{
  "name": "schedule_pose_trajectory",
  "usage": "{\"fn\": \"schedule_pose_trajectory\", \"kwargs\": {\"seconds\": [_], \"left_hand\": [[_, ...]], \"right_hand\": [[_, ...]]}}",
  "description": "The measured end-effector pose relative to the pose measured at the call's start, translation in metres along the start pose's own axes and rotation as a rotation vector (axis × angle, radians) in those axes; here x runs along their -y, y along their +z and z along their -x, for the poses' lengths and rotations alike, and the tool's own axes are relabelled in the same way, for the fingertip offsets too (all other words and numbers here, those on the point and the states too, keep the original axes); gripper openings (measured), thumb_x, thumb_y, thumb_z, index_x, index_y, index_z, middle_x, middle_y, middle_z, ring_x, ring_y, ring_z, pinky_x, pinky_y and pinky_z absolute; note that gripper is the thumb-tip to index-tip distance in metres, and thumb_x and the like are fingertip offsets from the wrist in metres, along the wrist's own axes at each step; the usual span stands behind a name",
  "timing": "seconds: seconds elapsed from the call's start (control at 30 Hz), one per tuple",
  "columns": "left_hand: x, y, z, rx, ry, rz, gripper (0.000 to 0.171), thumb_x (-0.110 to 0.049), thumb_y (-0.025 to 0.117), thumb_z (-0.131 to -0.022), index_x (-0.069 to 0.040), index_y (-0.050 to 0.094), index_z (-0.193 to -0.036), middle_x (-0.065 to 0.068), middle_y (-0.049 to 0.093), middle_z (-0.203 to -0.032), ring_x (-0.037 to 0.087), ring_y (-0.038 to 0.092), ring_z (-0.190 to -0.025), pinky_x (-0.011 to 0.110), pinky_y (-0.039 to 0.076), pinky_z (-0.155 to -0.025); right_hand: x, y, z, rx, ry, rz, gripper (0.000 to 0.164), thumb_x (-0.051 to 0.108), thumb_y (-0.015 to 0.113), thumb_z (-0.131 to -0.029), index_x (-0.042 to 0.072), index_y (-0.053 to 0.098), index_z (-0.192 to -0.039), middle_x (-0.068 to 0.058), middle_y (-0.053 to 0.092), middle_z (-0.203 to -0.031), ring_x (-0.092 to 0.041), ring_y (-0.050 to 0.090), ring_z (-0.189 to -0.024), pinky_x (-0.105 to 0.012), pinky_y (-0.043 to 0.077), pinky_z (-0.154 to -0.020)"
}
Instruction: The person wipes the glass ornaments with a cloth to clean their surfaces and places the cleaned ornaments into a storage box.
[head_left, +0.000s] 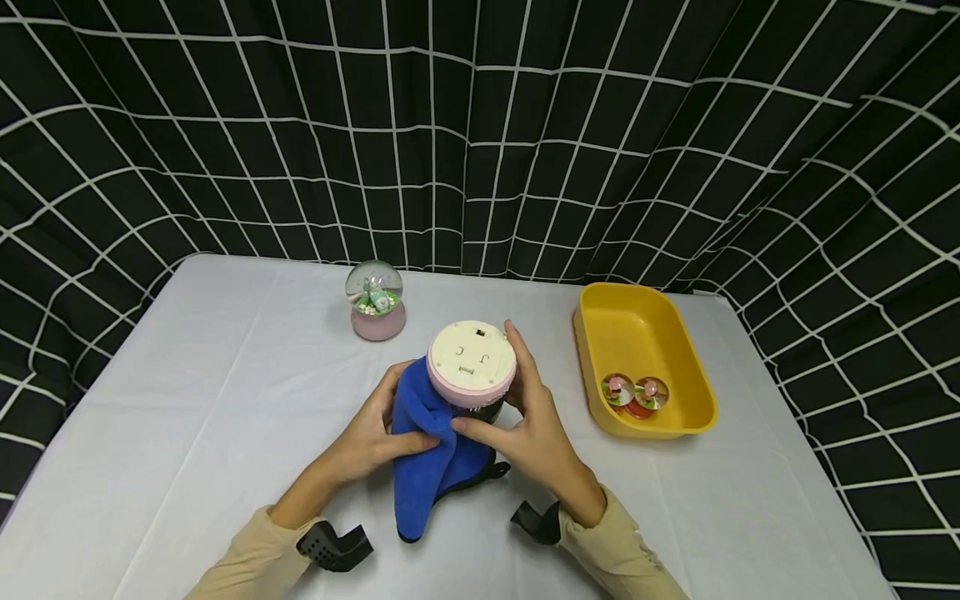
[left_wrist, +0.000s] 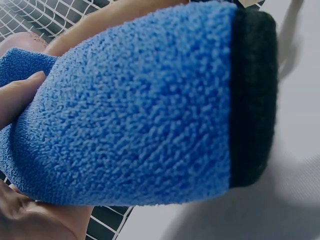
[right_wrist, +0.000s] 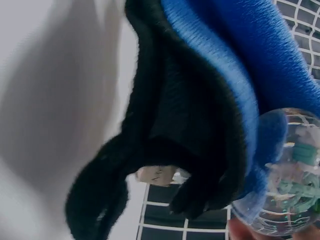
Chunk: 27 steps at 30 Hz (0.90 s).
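Note:
In the head view, a snow globe is turned upside down, its cream underside and pink base (head_left: 471, 362) facing up. My right hand (head_left: 534, 421) grips it from the right, thumb near the base's lower edge. On the other side, my left hand (head_left: 375, 437) pinches a blue cloth (head_left: 427, 450) with dark edging against the globe. The cloth (left_wrist: 135, 110) fills most of the left wrist view. Within the right wrist view, the clear dome (right_wrist: 297, 195) shows green and pink figures inside, touching the cloth. Most of the dome is hidden in the head view.
A second snow globe (head_left: 377, 304) with a pink base stands upright behind my left hand. To the right, a yellow bin (head_left: 637, 317) holds two small globes (head_left: 633, 393) near its front end. A white-covered table (head_left: 247, 400) lies beneath, with a black gridded curtain (head_left: 420, 142) behind.

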<state>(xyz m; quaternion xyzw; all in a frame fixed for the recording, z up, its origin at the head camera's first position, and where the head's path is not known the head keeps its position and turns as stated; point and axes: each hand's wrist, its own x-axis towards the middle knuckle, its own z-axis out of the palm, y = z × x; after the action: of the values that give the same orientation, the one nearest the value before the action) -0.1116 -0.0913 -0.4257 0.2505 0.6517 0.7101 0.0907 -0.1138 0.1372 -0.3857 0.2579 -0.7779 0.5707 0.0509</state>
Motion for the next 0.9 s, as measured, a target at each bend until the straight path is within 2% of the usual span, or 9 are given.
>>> {"fn": "schedule_pose_trajectory", "kwargs": {"seconds": [0.07, 0.27, 0.47, 0.63, 0.73, 0.9], "left_hand": [[-0.001, 0.0, 0.0, -0.002, -0.003, 0.008, 0.077, -0.011, 0.075, -0.086, -0.005, 0.029, -0.147, 0.013, 0.05, -0.139, 0.011, 0.052, -0.124, 0.022, 0.04, -0.106], [0.0, 0.001, -0.001, -0.007, -0.016, 0.034, 0.076, -0.011, 0.074, -0.086, -0.005, 0.029, -0.147, 0.01, 0.049, -0.14, 0.011, 0.05, -0.126, 0.021, 0.037, -0.107], [0.001, 0.003, 0.0, -0.014, -0.031, 0.044, 0.075, -0.012, 0.073, -0.086, -0.006, 0.028, -0.147, 0.009, 0.047, -0.141, 0.012, 0.047, -0.128, 0.021, 0.033, -0.109], [0.001, 0.003, 0.002, -0.009, -0.034, 0.04, 0.072, -0.009, 0.07, -0.087, -0.007, 0.029, -0.146, 0.008, 0.047, -0.14, 0.012, 0.047, -0.128, 0.021, 0.033, -0.109], [-0.001, 0.003, 0.001, -0.008, -0.039, 0.034, 0.066, -0.007, 0.066, -0.09, -0.007, 0.03, -0.145, 0.006, 0.047, -0.14, 0.011, 0.047, -0.127, 0.022, 0.035, -0.108], [-0.006, -0.002, 0.001, -0.061, -0.03, 0.049, 0.063, -0.003, 0.058, -0.094, -0.007, 0.026, -0.149, 0.004, 0.043, -0.144, 0.009, 0.046, -0.129, 0.02, 0.04, -0.106]], "right_hand": [[0.0, 0.0, 0.0, 0.0, -0.001, 0.008, 0.113, 0.003, 0.085, -0.075, 0.015, 0.009, -0.16, -0.016, 0.039, -0.154, -0.034, 0.052, -0.132, -0.054, 0.047, -0.103], [0.001, 0.0, 0.0, 0.003, 0.052, 0.044, 0.084, 0.009, 0.084, -0.078, 0.008, 0.036, -0.146, -0.01, 0.054, -0.142, -0.025, 0.057, -0.127, -0.046, 0.05, -0.102], [0.0, 0.002, 0.001, 0.042, 0.083, 0.01, 0.088, 0.009, 0.084, -0.078, 0.011, 0.032, -0.149, -0.009, 0.052, -0.143, -0.024, 0.055, -0.129, -0.041, 0.05, -0.102], [0.001, 0.001, 0.0, 0.037, 0.076, 0.027, 0.089, 0.011, 0.087, -0.074, 0.013, 0.036, -0.148, -0.008, 0.054, -0.141, -0.023, 0.058, -0.125, -0.037, 0.055, -0.095], [0.001, -0.003, 0.0, -0.006, 0.054, 0.074, 0.087, 0.014, 0.09, -0.071, 0.013, 0.044, -0.144, -0.007, 0.061, -0.135, -0.022, 0.063, -0.116, -0.034, 0.058, -0.087], [-0.001, -0.013, -0.003, -0.105, 0.004, 0.195, 0.082, 0.019, 0.095, -0.061, 0.014, 0.058, -0.134, -0.002, 0.068, -0.123, -0.017, 0.066, -0.105, -0.032, 0.06, -0.08]]}}
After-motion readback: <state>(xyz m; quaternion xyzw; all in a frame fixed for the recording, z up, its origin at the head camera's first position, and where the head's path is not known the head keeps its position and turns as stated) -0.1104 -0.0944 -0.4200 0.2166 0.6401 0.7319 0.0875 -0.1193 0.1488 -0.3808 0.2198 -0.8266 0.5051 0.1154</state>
